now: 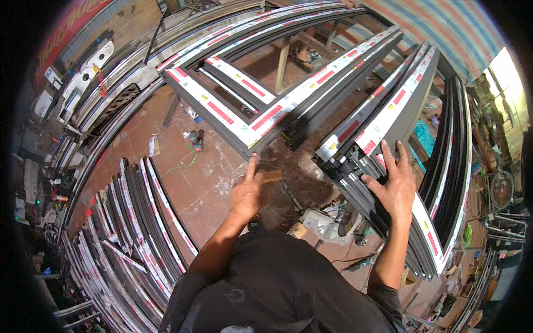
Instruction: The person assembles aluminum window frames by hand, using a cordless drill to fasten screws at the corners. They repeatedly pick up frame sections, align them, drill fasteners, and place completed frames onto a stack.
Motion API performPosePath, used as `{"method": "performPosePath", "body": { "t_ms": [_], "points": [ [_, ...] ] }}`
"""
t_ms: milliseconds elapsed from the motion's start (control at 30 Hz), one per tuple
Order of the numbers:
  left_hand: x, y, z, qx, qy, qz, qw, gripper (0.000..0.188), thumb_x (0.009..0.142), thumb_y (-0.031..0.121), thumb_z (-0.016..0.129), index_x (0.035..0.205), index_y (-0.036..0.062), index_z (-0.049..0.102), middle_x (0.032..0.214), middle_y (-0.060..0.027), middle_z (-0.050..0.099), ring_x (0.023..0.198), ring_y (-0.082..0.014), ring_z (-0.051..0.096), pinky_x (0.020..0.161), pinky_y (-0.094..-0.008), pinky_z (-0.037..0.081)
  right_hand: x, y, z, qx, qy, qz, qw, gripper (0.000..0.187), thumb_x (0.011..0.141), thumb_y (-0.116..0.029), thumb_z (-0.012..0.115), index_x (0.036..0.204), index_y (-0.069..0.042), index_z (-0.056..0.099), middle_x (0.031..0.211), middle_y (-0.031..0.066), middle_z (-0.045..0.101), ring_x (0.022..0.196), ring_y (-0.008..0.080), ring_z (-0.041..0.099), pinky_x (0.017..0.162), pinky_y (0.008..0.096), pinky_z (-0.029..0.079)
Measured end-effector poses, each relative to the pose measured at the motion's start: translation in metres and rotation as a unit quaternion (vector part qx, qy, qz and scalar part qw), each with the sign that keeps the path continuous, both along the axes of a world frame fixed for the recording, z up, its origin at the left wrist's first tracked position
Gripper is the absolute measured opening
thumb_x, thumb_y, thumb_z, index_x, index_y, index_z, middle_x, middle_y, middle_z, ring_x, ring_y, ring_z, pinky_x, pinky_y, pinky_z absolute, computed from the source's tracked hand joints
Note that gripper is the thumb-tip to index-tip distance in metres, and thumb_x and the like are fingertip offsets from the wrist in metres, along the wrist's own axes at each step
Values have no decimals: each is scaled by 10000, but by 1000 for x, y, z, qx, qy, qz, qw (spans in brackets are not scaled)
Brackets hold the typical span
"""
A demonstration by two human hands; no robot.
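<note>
A large dark metal frame [216, 108], its faces covered with white and red printed film, lies raised in front of me, one corner pointing my way. My left hand [246, 193] is at that corner, index finger stretched out with its tip at the edge; the other fingers look partly curled and hold nothing I can see. On the right, a stack of similar dark frames [432, 236] stands close by. My right hand [395, 186] rests on the stack with fingers spread, near the end of a film-covered bar [397, 100]. Whether the fingertips press on it I cannot tell.
Several long profiles [150, 222] lie on the tiled floor [189, 194] at the left. A cordless drill [195, 140] lies beyond them. Plastic bags [327, 225] and tools litter the floor before me. Someone's hand [350, 4] shows at the far edge. A fan [502, 190] stands right.
</note>
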State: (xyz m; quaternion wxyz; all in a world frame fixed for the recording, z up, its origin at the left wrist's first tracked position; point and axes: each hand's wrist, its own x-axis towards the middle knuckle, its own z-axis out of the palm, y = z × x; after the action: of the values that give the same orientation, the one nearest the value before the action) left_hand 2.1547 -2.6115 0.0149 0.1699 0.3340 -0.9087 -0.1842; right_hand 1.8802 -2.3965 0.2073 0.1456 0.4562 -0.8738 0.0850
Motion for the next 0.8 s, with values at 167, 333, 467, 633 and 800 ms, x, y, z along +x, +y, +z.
{"method": "performPosePath", "body": {
  "t_ms": [167, 333, 467, 633, 800],
  "points": [
    [7, 3, 13, 59, -18, 23, 998, 574, 730, 101, 802, 1281, 107, 640, 1711, -129, 260, 990, -426, 699, 810, -486, 608, -1, -2, 0, 9, -4, -4, 1000, 966, 706, -493, 862, 1569, -267, 491, 1599, 234, 420, 1193, 403, 614, 1021, 517, 487],
    [11, 6, 10, 55, 14, 27, 998, 549, 724, 135, 820, 1250, 95, 668, 1698, -150, 283, 977, -414, 708, 822, -496, 602, 0, -1, 2, 15, 0, -17, 1000, 958, 701, -496, 864, 1560, -273, 505, 1594, 232, 426, 1181, 398, 632, 1007, 522, 503],
    [10, 7, 9, 65, 2, 35, 997, 521, 716, 121, 808, 1218, 66, 681, 1691, -152, 296, 994, -397, 710, 829, -492, 602, 1, -1, 1, 18, 4, -22, 1000, 965, 692, -491, 867, 1560, -273, 507, 1588, 233, 435, 1171, 393, 638, 995, 516, 508],
    [12, 9, 9, 52, 8, 38, 998, 509, 724, 111, 790, 1217, 56, 679, 1691, -141, 294, 990, -391, 707, 824, -486, 603, 1, -1, 2, 15, 8, -16, 1000, 969, 696, -497, 859, 1560, -235, 507, 1587, 232, 439, 1194, 391, 625, 998, 510, 499],
    [16, 10, 18, 77, -3, 42, 996, 476, 761, 120, 779, 1220, 49, 671, 1712, -119, 249, 1010, -394, 694, 840, -489, 602, 3, -3, 0, 12, 9, -15, 1000, 990, 709, -507, 844, 1568, -167, 486, 1597, 232, 428, 1224, 407, 606, 1022, 525, 484]
  ]
}}
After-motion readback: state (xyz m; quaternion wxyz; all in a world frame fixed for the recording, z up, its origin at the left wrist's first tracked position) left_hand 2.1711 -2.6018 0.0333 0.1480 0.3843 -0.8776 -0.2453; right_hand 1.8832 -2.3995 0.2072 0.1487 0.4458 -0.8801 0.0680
